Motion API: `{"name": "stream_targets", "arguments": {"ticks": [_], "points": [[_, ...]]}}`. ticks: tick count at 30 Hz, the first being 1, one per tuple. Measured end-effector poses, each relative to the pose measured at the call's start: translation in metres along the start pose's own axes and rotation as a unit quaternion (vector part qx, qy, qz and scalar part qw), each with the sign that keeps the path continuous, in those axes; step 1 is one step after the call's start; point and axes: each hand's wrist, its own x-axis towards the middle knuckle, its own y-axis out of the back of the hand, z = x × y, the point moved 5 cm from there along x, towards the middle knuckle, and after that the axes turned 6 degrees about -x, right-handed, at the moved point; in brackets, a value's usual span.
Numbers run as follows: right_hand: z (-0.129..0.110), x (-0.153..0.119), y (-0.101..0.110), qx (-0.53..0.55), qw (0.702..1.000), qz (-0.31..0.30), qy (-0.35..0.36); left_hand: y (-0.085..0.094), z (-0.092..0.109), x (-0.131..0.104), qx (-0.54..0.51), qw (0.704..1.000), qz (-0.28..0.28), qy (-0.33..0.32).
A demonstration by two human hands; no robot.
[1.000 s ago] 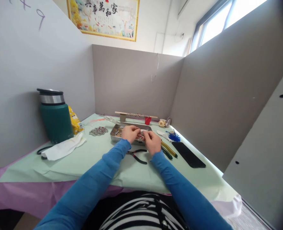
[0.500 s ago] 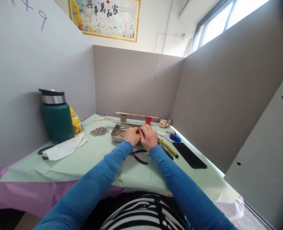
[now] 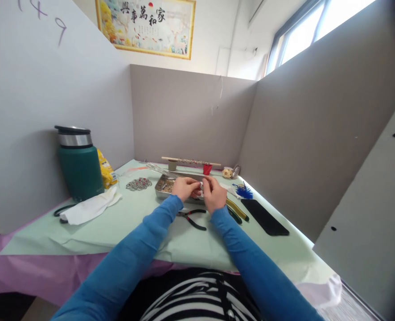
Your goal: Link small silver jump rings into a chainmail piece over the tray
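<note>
Pale green sheeting covered the worktop, enclosed by grey partition panels. Clock positions were taken from the rectangular silver metal tray, with 12 o'clock away from you. Your left hand and right hand were close together above the tray's right half, fingers bent inward; small red and whitish pieces showed between them. Whether either hand gripped a piece could not be told. Black-and-red pliers lay near the tray at 6 o'clock, handles spread. Yellow and dark green tool handles occupied 4 o'clock, nearer than the flat black slab. At 9 o'clock lay a silver-and-red beaded heap. At 12 o'clock, a pale rod spanned a brown cup and a red cup.
</note>
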Motion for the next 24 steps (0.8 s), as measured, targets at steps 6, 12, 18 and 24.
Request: {"name": "stream_targets", "arguments": {"ticks": [6, 12, 18, 24], "points": [[0.013, 0.004, -0.014, 0.166, 0.978, -0.046, -0.121, -0.007, 0.000, -0.002, 0.136, 0.988, -0.022, -0.065], [0.008, 0.003, -0.013, 0.220, 0.966, -0.044, -0.127, -0.002, 0.000, 0.001, 0.032, 0.999, -0.022, -0.012], [0.006, -0.003, -0.012, 0.116, 0.984, -0.065, -0.118, 0.010, -0.003, 0.006, -0.125, 0.991, -0.013, 0.043], [0.015, -0.001, -0.024, 0.274, 0.933, -0.098, -0.211, 0.004, -0.006, 0.003, -0.133, 0.988, -0.029, 0.072]]}}
